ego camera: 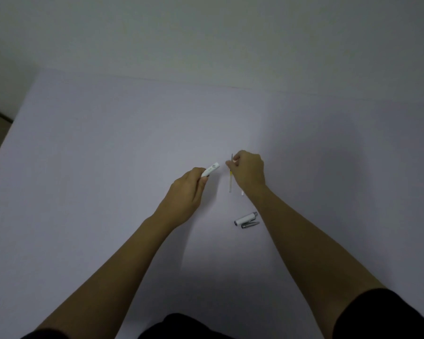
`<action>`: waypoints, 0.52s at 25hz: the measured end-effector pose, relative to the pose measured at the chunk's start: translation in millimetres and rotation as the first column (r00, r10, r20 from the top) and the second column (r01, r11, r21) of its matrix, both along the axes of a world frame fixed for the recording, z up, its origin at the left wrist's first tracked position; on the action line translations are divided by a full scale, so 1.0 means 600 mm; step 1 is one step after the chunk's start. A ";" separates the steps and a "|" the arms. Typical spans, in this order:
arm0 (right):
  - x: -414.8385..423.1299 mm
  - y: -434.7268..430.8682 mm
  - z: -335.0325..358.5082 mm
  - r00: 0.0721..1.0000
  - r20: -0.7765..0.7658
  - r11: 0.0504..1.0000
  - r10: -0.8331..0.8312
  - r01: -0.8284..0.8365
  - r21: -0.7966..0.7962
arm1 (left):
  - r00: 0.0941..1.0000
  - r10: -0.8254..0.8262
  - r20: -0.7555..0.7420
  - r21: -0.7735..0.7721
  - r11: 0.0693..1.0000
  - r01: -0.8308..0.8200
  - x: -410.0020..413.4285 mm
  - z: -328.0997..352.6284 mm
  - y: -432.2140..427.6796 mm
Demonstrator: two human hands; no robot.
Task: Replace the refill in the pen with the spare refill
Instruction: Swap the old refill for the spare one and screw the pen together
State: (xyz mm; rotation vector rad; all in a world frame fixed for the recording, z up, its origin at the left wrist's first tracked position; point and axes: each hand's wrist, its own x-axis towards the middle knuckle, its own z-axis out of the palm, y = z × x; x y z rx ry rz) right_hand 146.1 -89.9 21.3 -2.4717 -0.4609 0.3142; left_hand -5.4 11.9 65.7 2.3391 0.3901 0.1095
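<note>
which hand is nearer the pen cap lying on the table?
Right. The cap lies just inside the right forearm, below the right hand, which holds a refill. The left hand, gripping the barrel, is farther left.

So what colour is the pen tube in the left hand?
White, with a small grey mark near its open end; the pen barrel shows best in the head view.

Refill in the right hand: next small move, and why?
Probably bring the refill over to the open end of the pen barrel and line it up. The right hand pinches the refill apart from the barrel in the left hand; the cap and tip piece lie on the table.
</note>
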 end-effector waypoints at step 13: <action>-0.025 -0.013 0.034 0.812 -0.528 0.784 -0.250 0.490 0.382 | 0.997 0.073 0.005 -0.070 0.995 -0.073 -0.013 -0.010 0.003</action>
